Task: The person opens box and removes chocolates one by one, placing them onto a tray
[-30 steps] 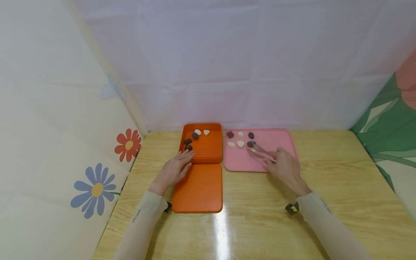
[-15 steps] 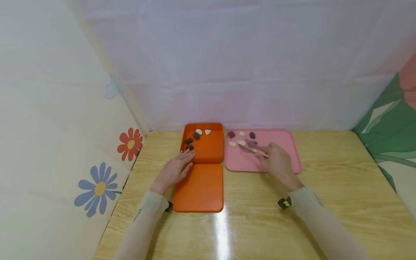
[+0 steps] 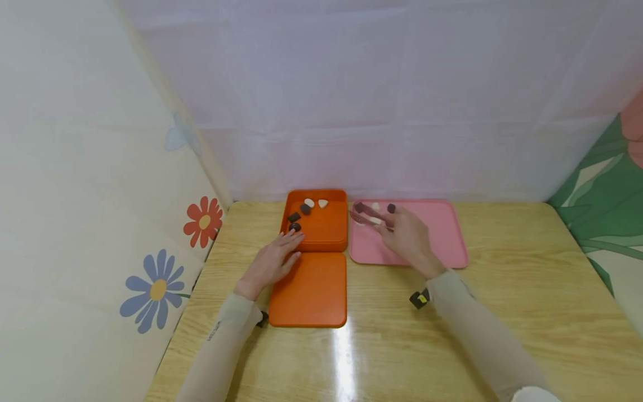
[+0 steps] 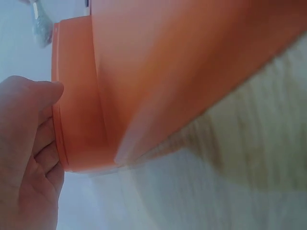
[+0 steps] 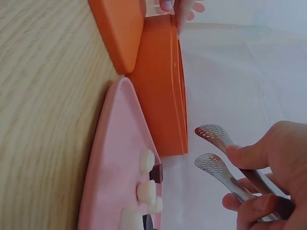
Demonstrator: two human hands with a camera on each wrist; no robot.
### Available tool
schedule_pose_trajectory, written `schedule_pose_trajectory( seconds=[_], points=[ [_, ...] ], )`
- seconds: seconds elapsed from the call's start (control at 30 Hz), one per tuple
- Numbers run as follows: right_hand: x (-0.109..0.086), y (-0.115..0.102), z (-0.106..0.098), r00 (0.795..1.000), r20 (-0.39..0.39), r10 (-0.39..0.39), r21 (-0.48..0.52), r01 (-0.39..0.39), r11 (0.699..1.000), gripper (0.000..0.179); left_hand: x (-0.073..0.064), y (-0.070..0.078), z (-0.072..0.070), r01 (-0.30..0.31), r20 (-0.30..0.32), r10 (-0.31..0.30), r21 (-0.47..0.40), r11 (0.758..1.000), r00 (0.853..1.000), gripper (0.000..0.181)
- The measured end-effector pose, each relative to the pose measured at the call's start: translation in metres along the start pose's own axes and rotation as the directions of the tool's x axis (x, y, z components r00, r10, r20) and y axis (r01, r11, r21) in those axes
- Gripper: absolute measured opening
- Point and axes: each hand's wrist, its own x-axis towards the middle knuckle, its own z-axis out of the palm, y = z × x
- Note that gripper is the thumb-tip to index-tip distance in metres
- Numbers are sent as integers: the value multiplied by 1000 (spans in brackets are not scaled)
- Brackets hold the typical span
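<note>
My left hand (image 3: pixel 273 259) rests with extended fingers on the front left corner of an orange box (image 3: pixel 326 226). Dark and white chocolate-like pieces lie inside, among them a white heart (image 3: pixel 323 204) and a dark rectangle (image 3: pixel 293 217). Metal tongs (image 5: pixel 214 134) with perforated tips are held in my right hand (image 3: pixel 412 240). In the right wrist view their tips stand apart with nothing between them. From the head they overlap the left end of a pink tray (image 3: pixel 437 245), where white pieces (image 5: pixel 146 191) and dark pieces (image 5: pixel 156 173) lie, partly hidden.
An orange lid (image 3: pixel 308 290) lies flat in front of the box, left of the tray. The wooden table (image 3: pixel 392 346) meets a pale cloth backdrop (image 3: pixel 321 111) behind, with flower-print cloths (image 3: pixel 75 184) at the sides.
My right hand has carried the tongs leftward over the pink tray, from near a dark oval piece to the tray's left end. The left hand stays on the box.
</note>
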Motion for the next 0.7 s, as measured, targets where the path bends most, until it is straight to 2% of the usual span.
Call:
schedule_pose_trajectory(
  seconds=[0.17,0.37,0.57,0.7],
  points=[
    [12,-9,5,1000,-13,-19,18,20,1000,38,-1,0,2,-10,-16,9,-10,1000,1000,53],
    [29,-21,11,1000,5,-4,43,4,999,33,-3,-1,2,-20,-33,20,-11,1000,999,54],
    [45,-35,18,999,37,-16,70,13,997,32,-4,0,5,-37,-2,37,11,999,999,59],
    [51,-43,23,999,48,-20,37,18,999,35,-5,0,7,-39,12,39,14,999,999,63]
  ],
)
